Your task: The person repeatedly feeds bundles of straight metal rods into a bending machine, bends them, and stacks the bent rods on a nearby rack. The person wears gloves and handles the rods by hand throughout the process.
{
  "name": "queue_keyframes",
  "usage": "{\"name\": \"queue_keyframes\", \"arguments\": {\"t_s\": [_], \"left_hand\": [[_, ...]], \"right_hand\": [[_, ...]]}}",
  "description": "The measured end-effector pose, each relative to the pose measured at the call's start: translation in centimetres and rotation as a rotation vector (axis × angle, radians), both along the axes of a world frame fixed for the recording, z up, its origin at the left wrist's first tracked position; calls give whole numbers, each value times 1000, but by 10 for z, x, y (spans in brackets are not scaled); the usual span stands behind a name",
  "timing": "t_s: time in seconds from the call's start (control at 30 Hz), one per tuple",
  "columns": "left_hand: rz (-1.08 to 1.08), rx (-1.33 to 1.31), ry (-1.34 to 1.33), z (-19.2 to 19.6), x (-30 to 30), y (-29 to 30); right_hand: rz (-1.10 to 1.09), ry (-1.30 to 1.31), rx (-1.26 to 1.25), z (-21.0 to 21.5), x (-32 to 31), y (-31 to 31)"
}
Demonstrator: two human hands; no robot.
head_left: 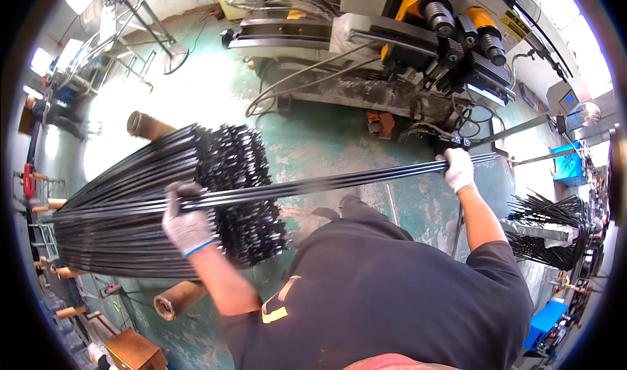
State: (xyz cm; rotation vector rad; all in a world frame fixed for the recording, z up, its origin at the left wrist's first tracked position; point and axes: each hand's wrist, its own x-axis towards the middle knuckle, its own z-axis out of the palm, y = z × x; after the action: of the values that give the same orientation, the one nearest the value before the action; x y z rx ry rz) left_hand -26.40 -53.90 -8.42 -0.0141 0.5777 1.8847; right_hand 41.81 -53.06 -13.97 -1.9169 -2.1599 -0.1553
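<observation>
Several long black metal rods (326, 184) stretch across in front of me, held level between both gloved hands. My left hand (185, 220), in a whitish glove with a blue cuff edge, is closed around them over the big stack. Farther along, my right hand (458, 169) in a white glove grips the same rods close to their right end. Beneath my left hand lies a large pile of black rods (137, 193), its cut ends facing right. The left ends of the held rods blend into that pile, so I cannot tell where they stop.
Brown cardboard-like rolls (177, 299) stick out under the pile. A machine with yellow-and-black cylinders (428, 7) stands ahead on the green floor (307, 128). Another bundle of black rods (548, 229) lies at right, near a blue box (568, 163). A person (59, 112) is at far left.
</observation>
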Motion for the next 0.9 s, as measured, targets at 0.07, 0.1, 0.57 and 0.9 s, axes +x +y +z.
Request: {"name": "queue_keyframes", "arguments": {"t_s": [0.07,0.1,0.57,0.9], "left_hand": [[58,33,-11,31,7,19],[57,49,36,42,17,31],[-343,344,518,121,189,203],[-392,369,314,82,111,339]], "right_hand": [[-263,-23,116,-17,70,9],[-405,12,205,-21,85,16],[-548,2613,130,-4,35,154],[-632,2524,733,5,67,224]]}}
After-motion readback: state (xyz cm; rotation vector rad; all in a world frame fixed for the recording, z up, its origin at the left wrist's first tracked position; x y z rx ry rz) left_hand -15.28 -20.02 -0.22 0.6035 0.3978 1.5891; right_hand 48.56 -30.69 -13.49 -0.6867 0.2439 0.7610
